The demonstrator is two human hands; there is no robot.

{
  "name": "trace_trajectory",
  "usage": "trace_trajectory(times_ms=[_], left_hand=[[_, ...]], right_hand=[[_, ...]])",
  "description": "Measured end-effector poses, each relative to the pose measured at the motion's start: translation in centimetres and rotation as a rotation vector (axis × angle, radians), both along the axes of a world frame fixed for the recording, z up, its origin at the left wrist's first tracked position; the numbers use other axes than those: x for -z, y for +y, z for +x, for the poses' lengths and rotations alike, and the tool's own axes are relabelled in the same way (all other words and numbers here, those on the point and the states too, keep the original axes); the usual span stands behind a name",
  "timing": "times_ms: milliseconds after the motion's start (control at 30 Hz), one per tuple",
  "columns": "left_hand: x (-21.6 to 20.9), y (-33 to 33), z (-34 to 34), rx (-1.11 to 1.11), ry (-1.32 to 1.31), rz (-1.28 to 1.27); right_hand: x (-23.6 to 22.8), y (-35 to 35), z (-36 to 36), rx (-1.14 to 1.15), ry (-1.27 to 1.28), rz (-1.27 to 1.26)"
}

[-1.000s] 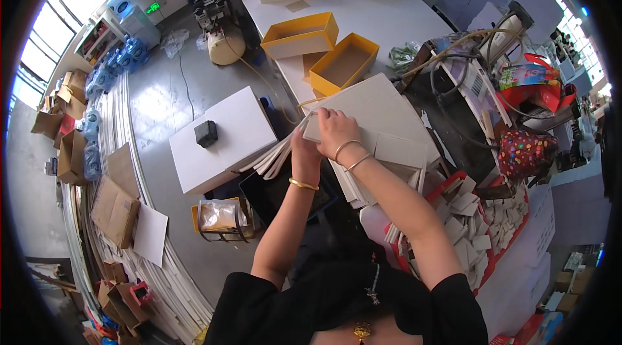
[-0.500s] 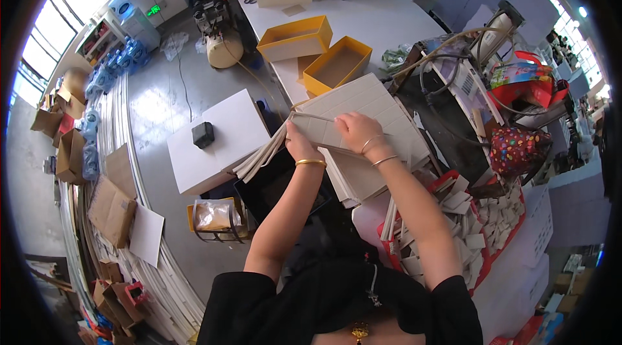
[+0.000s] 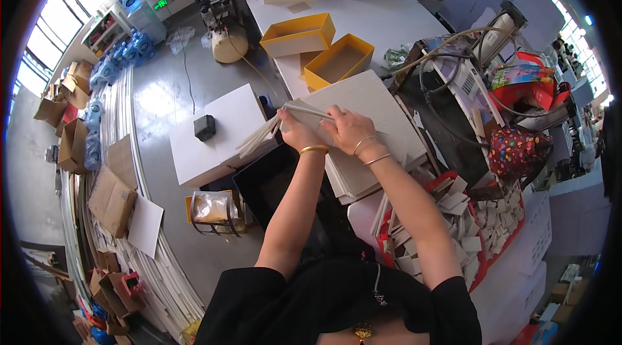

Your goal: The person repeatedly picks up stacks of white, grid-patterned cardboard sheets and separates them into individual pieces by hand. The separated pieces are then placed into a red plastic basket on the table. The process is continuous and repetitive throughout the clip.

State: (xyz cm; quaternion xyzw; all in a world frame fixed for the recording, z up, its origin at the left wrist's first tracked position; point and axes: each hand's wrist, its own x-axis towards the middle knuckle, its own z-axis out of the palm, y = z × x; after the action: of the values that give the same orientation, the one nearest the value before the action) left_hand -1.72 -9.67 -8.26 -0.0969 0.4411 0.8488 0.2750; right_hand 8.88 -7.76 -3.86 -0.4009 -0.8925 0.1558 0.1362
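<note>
The largest thing is the white worktop (image 3: 395, 18), which spreads beyond the left fingers (image 3: 285, 117) and the right fingers (image 3: 334, 112). Directly beneath both sets of fingers is a stack of off-white boards (image 3: 382, 102). A white-topped stack (image 3: 223, 115) stands to the left of the left fingers.

Below and to the right of the right fingers, partly behind the forearm, is a red container (image 3: 480, 272) heaped with white card offcuts (image 3: 463, 206), loose and at all angles. A black bin (image 3: 245, 184) sits below the left fingers; its dark inside is too dim to read. Well off to the left of the left fingers, an open cardboard box (image 3: 73, 147) stands among others.

Just beyond the fingers are two yellow-rimmed boxes on the worktop: one pale-sided box (image 3: 301, 44), and nearer the right fingers a second yellow box (image 3: 339, 62) with its brown bottom showing. Down and left of the left fingers, a small yellow box (image 3: 190, 209) holds a clear plastic bag (image 3: 210, 206). A black block (image 3: 205, 128) rests on the white-topped stack.

Thinnest are the white strips (image 3: 259, 139): the left fingers pinch the fanned bundle, and the right fingers press together on one strip's right-hand end, above the boards.
</note>
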Motion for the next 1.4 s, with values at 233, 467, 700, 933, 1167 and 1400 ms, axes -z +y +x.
trace_trajectory(times_ms=[233, 467, 700, 933, 1167, 1400], left_hand=[[-0.3, -0.1, -2.6, 0.220, 0.206, 0.020], [-0.2, 0.6, -3.9, 0.308, 0.545, -0.228], [2.4, -2.1, -10.7, 0.764, 0.716, -0.469], [0.2, -10.5, -14.9, 1.097, 0.878, -0.807], [3.0, -17.5, -18.7, 0.908, 0.576, -0.650], [-1.9, -15.6, -9.6, 0.809, 0.062, -0.038]], right_hand=[[0.9, 0.2, -0.1, -0.036, 0.030, -0.036], [0.6, 0.9, -0.3, -0.015, -0.095, -0.127], [0.4, 1.5, -0.7, 0.008, -0.118, -0.158], [1.0, 1.6, -0.8, 0.007, -0.144, -0.135], [2.0, 2.0, -0.6, -0.004, -0.074, 0.086], [0.7, 1.1, 0.5, 0.040, 0.070, 0.323]])
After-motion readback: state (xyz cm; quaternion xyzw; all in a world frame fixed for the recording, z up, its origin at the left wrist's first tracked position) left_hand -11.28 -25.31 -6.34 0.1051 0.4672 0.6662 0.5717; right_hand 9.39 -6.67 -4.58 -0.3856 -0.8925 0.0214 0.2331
